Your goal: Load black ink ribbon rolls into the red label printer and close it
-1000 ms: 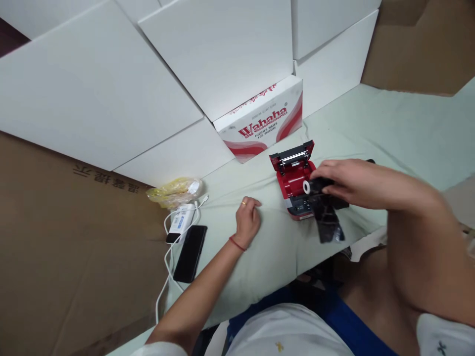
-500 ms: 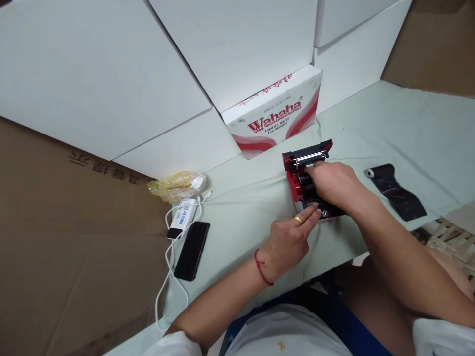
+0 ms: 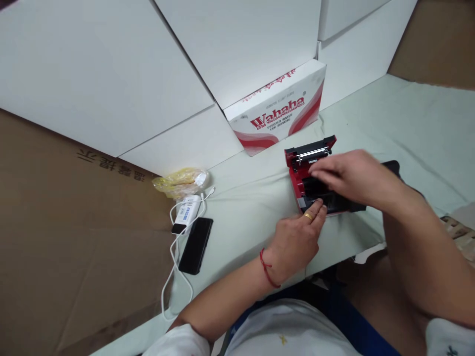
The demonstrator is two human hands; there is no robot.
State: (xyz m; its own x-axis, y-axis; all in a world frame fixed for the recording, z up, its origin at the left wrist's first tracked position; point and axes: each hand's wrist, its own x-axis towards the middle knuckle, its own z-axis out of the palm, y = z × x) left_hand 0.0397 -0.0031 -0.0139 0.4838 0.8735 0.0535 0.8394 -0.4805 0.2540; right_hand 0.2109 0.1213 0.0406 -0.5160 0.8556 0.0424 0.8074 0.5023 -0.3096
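A small red and black printer-like machine (image 3: 296, 187) lies on the cloth with its lid (image 3: 310, 151) raised. Inside it is a dark roll (image 3: 310, 187), and black film (image 3: 343, 203) stretches out over its right side. My left hand (image 3: 300, 237) presses two straight fingertips onto the film at the machine's front edge. Just above the roll, my right hand (image 3: 345, 175) hovers, slightly blurred, fingers a little apart and nothing visible in them. Behind that forearm, a second black film roll (image 3: 391, 169) is mostly hidden.
A Wahaha carton (image 3: 278, 116) stands against the white boxes behind the machine. To the left are a phone (image 3: 196, 246), a white power bank (image 3: 188, 210) with a cable (image 3: 173, 267), and a crumpled plastic bag (image 3: 181, 182). Cardboard (image 3: 85, 247) walls the left side.
My right hand has lifted out of the machine and shifted right, its forearm now covering the loose roll. The black film reaches farther right. My left fingers stay at the front edge.
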